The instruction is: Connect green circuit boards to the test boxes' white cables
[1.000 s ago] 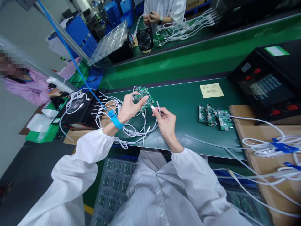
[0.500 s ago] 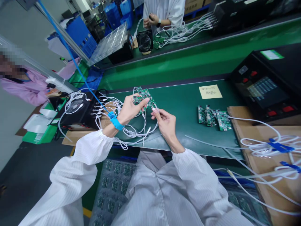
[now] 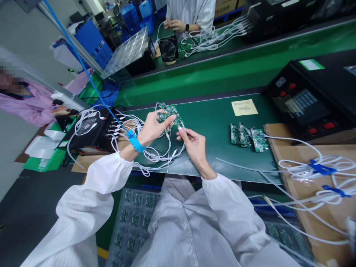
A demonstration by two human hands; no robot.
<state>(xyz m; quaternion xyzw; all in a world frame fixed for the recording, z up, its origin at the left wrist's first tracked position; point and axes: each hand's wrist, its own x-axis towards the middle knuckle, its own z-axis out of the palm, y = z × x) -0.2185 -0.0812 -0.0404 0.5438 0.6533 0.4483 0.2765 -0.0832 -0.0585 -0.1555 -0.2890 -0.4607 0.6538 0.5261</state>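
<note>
Green circuit boards [image 3: 174,111] are gripped by my left hand [image 3: 153,128], its thumb lying across them; a blue strap is round that wrist. My right hand [image 3: 196,146] pinches a white cable plug [image 3: 180,129] at the lower right edge of the boards. Its cable drops beneath my fingers to the bench. Whether the plug sits fully in a socket cannot be made out. Another white cable [image 3: 168,144] hangs from the underside of the boards. More green boards [image 3: 260,140] lie on the green bench to the right.
A black device with cables [image 3: 94,129] stands left, another black device [image 3: 306,100] right. A yellow note [image 3: 244,107] lies near the bench's back. Bundled white cables [image 3: 319,168] rest on cardboard at right. Across the bench, a person's hands [image 3: 176,25] work beside a fan [image 3: 168,50].
The whole view has shifted slightly, so the bench items at right appear further left. My hands keep nearly the same hold. The hands of the person opposite have moved left and closer together.
</note>
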